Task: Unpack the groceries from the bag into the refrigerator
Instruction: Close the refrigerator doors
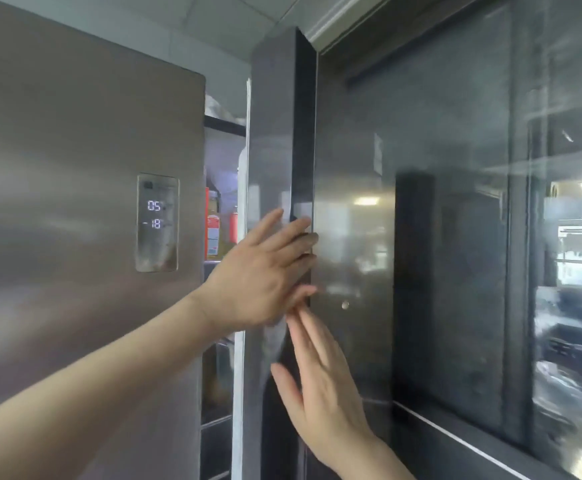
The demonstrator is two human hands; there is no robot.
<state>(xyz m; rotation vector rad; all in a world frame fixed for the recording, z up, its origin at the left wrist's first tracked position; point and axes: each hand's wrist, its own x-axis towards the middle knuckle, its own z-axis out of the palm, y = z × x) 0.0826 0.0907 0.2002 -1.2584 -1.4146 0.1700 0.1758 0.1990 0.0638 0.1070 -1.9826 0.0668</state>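
Observation:
The steel refrigerator fills the view. Its left door is closed and carries a lit display panel reading 05 and -18. The right door stands slightly ajar, leaving a narrow gap through which shelves with bottles and jars show. My left hand lies flat with straight fingers against the right door's outer face near its edge. My right hand, also flat with fingers straight, touches the same door just below. Neither hand holds anything. No grocery bag is in view.
A dark glossy cabinet panel stands right of the refrigerator and reflects the kitchen. A ceiling and trim run above. Inside the gap, lower door shelves are dimly visible.

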